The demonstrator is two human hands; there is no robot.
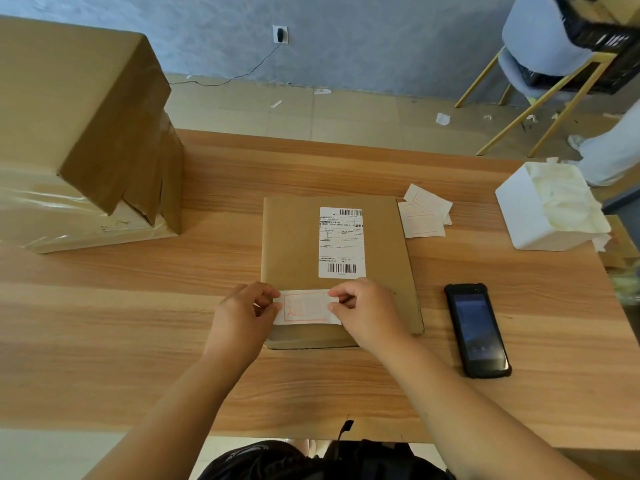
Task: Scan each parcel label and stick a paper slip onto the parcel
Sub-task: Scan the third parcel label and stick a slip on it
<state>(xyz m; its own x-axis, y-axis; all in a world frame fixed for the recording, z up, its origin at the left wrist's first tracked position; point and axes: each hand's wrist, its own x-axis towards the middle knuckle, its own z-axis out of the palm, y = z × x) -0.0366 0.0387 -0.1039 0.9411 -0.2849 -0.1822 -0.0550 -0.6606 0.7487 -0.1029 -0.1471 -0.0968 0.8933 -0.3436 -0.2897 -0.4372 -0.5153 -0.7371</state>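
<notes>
— Brown cardboard in the head view: flat parcel (301,237) lying mid-counter (138,306), straight ahead of the body. White shipping label (341,242) stuck on its right half, barcodes at top and bottom.

— And the hands?

— Left hand (242,317) and right hand (363,306) both low over the parcel's near part. Fingers (268,292) of each curled, thumb against forefinger, each pinching one short end of the paper slip (304,308). Nothing else held.

— Touching the cardboard yet?

— Cannot tell. Stretched between the two pinches, just below the label's lower barcode, towards the near left of the parcel top.

— Risks from here?

— Most likely a crooked landing, from one end dropped ahead of the other. Possibly a crease or bubble, from slack in the middle. Possibly creeping over that lower barcode, so close above. Maybe clinging to a fingertip instead of the box on release.

— Look of the slip?

— White, thin, rectangular. Red outline with faint red printing inside, too blurred to read. Slightly bowed along its length.

— Anything else around?

— Black handheld scanner (478,330) face up, right of the parcel and apart from it. Loose pile of similar slips (424,216) just beside the parcel's far right corner. White box (519,209) of crumpled paper further right, big taped cartons (79,116) far left.
</notes>
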